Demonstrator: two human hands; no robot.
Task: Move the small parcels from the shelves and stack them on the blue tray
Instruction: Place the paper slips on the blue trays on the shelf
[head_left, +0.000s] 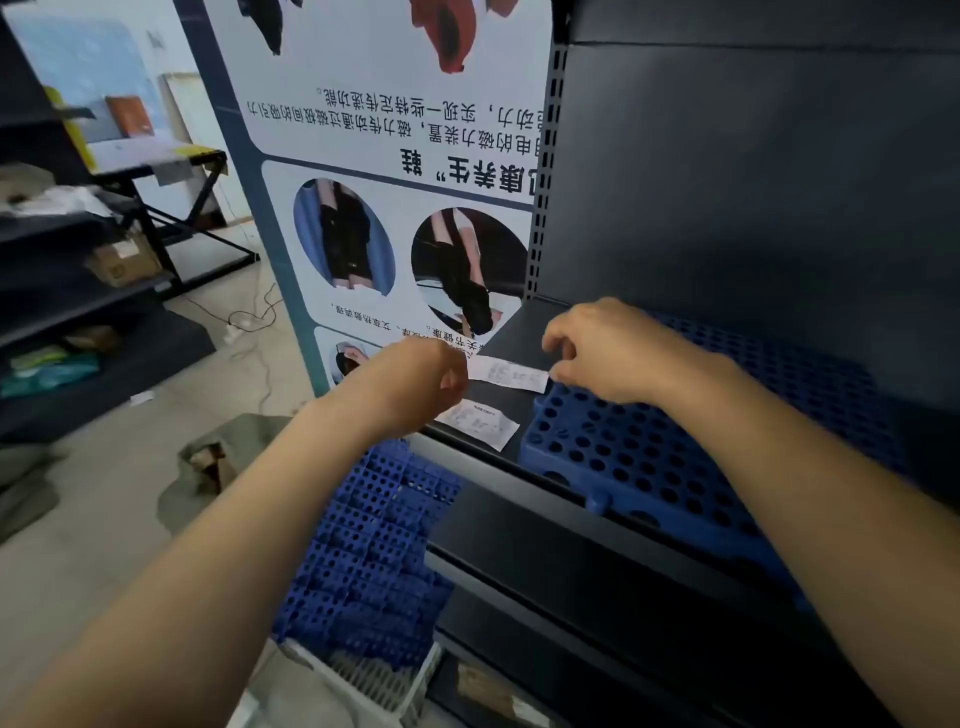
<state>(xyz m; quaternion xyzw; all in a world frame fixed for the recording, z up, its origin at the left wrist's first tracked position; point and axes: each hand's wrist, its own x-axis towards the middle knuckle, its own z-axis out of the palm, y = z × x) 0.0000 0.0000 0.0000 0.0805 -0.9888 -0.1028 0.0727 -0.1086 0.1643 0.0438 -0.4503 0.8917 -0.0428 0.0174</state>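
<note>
Small white printed paper slip (508, 374) held between my two hands above dark shelf (498, 343) | left hand (415, 384) grip clamped on its left end | right hand (613, 348) grip pinching its right end | second white slip (478, 422) lying flat on shelf, just beside perforated blue plastic tray (649, 457).

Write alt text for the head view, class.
Two hands, left hand and right hand, hold a white paper slip between them above a dark shelf. A second slip lies beside a perforated blue tray.
</note>
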